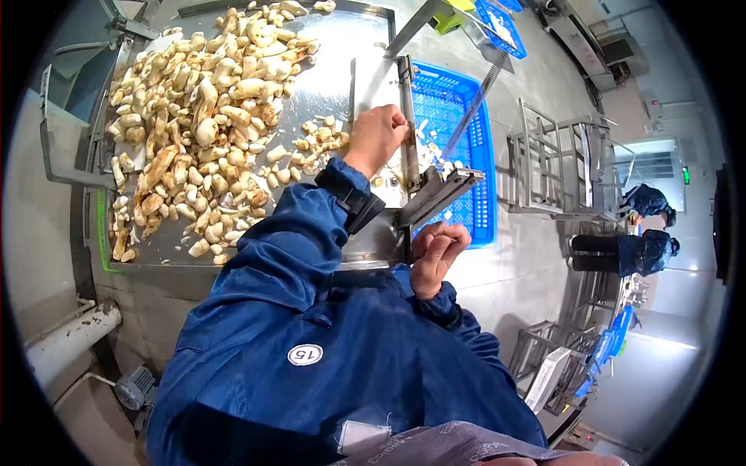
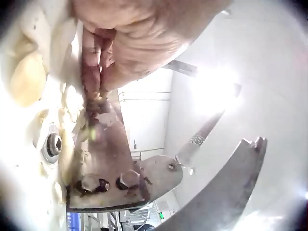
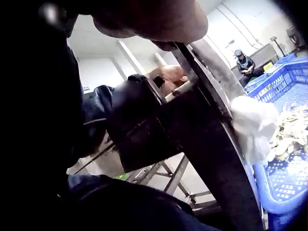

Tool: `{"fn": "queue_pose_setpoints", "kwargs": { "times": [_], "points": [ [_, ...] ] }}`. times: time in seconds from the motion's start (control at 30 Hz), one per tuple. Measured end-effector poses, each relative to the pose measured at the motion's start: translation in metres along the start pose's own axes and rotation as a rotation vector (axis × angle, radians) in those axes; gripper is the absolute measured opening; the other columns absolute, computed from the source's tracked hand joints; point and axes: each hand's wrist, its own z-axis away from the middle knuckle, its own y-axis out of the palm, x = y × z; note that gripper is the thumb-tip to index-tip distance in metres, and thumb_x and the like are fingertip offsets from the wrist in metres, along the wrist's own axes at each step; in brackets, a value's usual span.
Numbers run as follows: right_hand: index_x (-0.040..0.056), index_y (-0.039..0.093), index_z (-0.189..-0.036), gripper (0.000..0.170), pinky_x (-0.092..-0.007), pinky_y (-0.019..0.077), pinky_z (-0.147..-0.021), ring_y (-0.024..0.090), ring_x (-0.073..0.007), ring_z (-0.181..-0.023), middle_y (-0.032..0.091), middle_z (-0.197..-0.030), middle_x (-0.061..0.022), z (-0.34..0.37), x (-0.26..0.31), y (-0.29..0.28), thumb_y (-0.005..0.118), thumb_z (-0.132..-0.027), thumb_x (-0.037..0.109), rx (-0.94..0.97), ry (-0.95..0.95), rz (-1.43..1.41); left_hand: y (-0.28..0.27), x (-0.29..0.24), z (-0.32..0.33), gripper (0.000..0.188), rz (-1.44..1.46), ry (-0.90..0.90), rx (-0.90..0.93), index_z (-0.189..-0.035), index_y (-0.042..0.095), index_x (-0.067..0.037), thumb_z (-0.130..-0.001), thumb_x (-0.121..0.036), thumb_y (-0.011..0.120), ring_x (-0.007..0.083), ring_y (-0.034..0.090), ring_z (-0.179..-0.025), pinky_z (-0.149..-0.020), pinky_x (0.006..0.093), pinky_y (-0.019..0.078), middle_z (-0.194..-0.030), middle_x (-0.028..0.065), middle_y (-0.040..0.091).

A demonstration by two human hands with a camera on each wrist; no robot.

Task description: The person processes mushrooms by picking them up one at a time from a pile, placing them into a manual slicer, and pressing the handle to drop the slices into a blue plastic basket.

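Note:
In the head view my left hand (image 1: 376, 138) is over the pale board, fingertips by the upright metal bar (image 1: 406, 93). The left wrist view shows its finger and thumb (image 2: 98, 89) pinching a small pale piece, partly hidden, just above a bolted metal plate (image 2: 108, 154). My right hand (image 1: 439, 260) is held near the bar's lower end with fingers curled; whether they hold anything cannot be told. A slanting metal arm (image 1: 443, 198) lies between the hands. Pale mushrooms (image 1: 206, 132) form a big heap left of my left hand, with a smaller group (image 1: 322, 140) beside it.
A blue crate (image 1: 486, 155) with pale pieces stands right of the bar. White material (image 3: 255, 125) hangs by the crate in the right wrist view. Metal racks (image 1: 544, 163) and two people (image 1: 645, 252) are farther right. The steel tray (image 1: 342, 93) holds the heap.

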Motion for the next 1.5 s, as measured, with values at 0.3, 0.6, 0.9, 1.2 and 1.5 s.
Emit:
{"fn": "queue_pose_setpoints", "kwargs": {
  "times": [0.3, 0.6, 0.9, 1.2, 1.5],
  "points": [
    [0.0141, 0.038, -0.111, 0.013, -0.0215, 0.0259, -0.043, 0.031, -0.0073, -0.05, 0.038, -0.067, 0.0004, -0.02, 0.02, 0.003, 0.038, -0.106, 0.026, -0.098, 0.115, 0.024, 0.002, 0.002, -0.004, 0.014, 0.009, -0.005, 0.009, -0.084, 0.074, -0.006, -0.081, -0.019, 0.068, 0.028, 0.069, -0.074, -0.069, 0.0364, 0.054, -0.078, 0.0117, 0.071],
    [0.012, 0.036, -0.109, 0.015, -0.0213, 0.0306, -0.046, 0.037, -0.008, -0.057, 0.044, -0.078, -0.0024, 0.006, -0.008, 0.002, 0.041, -0.104, 0.025, -0.059, 0.035, -0.022, -0.003, -0.01, -0.001, 0.021, 0.128, -0.038, 0.017, -0.082, 0.073, -0.006, -0.085, -0.02, 0.059, 0.0266, 0.066, -0.063, -0.063, 0.0351, 0.0514, -0.074, 0.0159, 0.069],
    [0.013, 0.036, -0.113, 0.02, -0.0214, 0.0313, -0.047, 0.036, -0.008, -0.055, 0.045, -0.077, -0.0027, 0.01, -0.016, -0.006, 0.042, -0.104, 0.029, 0.015, 0.028, -0.019, -0.055, -0.046, 0.011, 0.023, -0.03, 0.192, 0.128, -0.104, 0.07, -0.005, -0.086, -0.018, 0.065, 0.0257, 0.069, -0.079, -0.072, 0.0335, 0.0545, -0.094, 0.0151, 0.071],
    [0.0113, 0.037, -0.113, 0.012, -0.0216, 0.0308, -0.046, 0.036, -0.0079, -0.056, 0.041, -0.077, -0.0018, 0.007, -0.018, -0.005, 0.041, -0.102, 0.014, 0.051, -0.037, -0.029, -0.208, -0.038, 0.078, 0.011, -1.162, -0.067, 0.262, -0.088, 0.066, -0.007, -0.077, -0.008, 0.066, 0.029, 0.061, -0.09, -0.075, 0.0405, 0.0522, -0.089, 0.0129, 0.062],
    [0.0059, 0.038, -0.116, 0.018, -0.0232, 0.0373, -0.055, 0.042, -0.0089, -0.06, 0.047, -0.077, -0.0032, 0.01, -0.022, -0.008, 0.046, -0.102, 0.016, 0.052, -0.016, -0.105, -0.179, -0.048, 0.055, 0.026, -0.699, 0.0, 0.173, -0.085, 0.064, -0.002, -0.085, -0.028, 0.061, 0.0321, 0.062, -0.081, -0.072, 0.0424, 0.0488, -0.082, 0.0161, 0.064]
  ]
}}
